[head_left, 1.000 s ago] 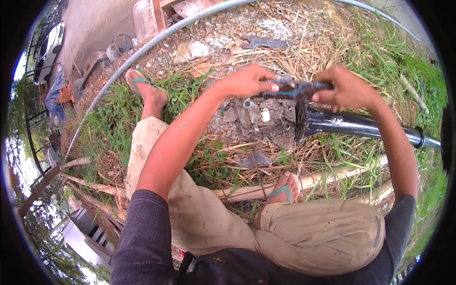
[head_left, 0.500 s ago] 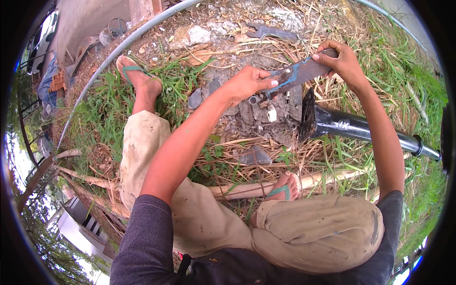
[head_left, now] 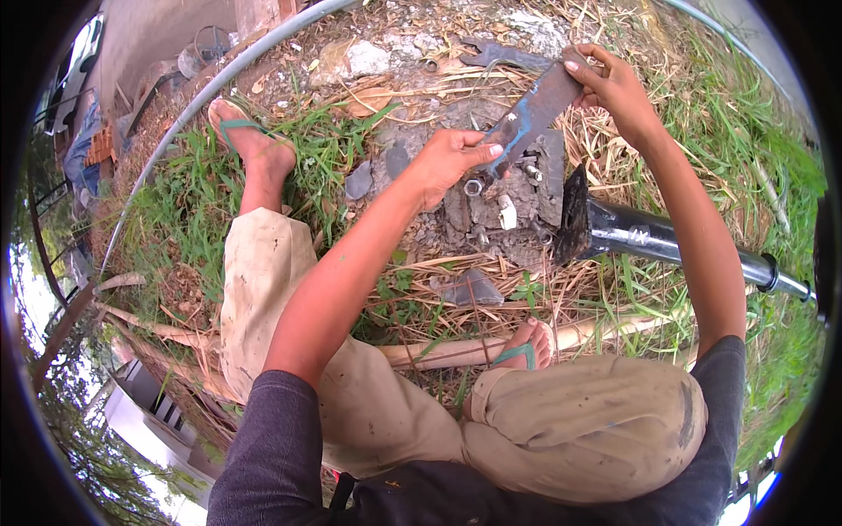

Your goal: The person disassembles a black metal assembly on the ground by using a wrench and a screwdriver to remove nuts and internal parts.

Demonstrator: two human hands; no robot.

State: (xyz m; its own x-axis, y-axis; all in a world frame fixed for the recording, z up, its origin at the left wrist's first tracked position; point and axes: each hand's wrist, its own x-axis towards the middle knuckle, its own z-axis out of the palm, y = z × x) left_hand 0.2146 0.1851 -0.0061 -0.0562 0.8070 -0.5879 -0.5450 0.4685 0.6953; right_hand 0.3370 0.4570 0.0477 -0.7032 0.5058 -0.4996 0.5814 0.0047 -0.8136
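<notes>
A dark flat metal plate (head_left: 545, 98) with streaks of blue paint is held up at a slant between my two hands. My left hand (head_left: 452, 164) pinches its lower left end, thumb on top. At the upper right end, my right hand (head_left: 611, 95) grips the edge between thumb and fingers. Beneath the plate lies a rough, earth-coloured block (head_left: 548, 188), partly covered by it. On the block sit a metal nut (head_left: 474, 187) and a small white piece (head_left: 507, 212). To the right, a glossy black metal post (head_left: 636, 230) lies with its square end flange (head_left: 574, 215) beside the block.
A grey pipe (head_left: 224, 81) curves across the far left. Another dark metal strip (head_left: 504, 57) lies beyond the plate among dry stalks. A wooden pole (head_left: 447, 352) crosses in front of my sandalled foot (head_left: 526, 346). A grey stone shard (head_left: 469, 287) rests on the straw.
The plate has tilted more steeply: my right hand has risen and moved slightly left, lifting its end. My left hand has lowered a little, still pinching the other end.
</notes>
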